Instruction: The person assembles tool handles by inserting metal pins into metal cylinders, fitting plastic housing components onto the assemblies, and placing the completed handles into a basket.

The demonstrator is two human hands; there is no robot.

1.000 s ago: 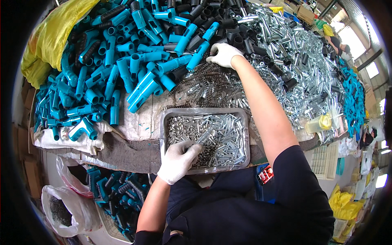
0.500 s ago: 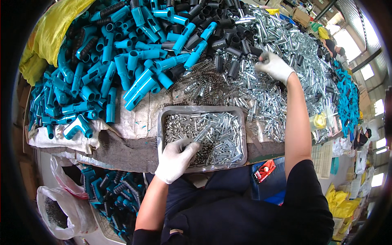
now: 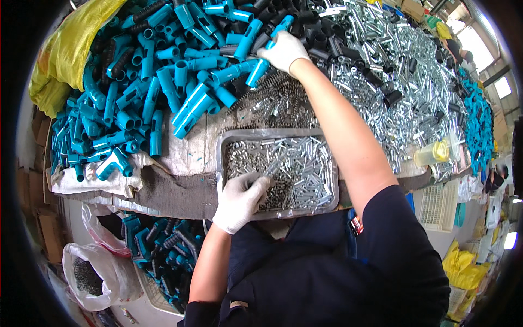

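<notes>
Head view: I see the left hand narrowed on a metal tube, over the gray tray. Well ahead of it, the right hand bends over a teal tube; I can't tell whether it grips. Dark springs lie between the hands.

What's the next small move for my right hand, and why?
I'd probably firm up the right hand on the teal tube before lifting: the hand overlaps the tube, but its grip is partly hidden, and loose springs lie close below. The left hand is over the grey tray.
</notes>
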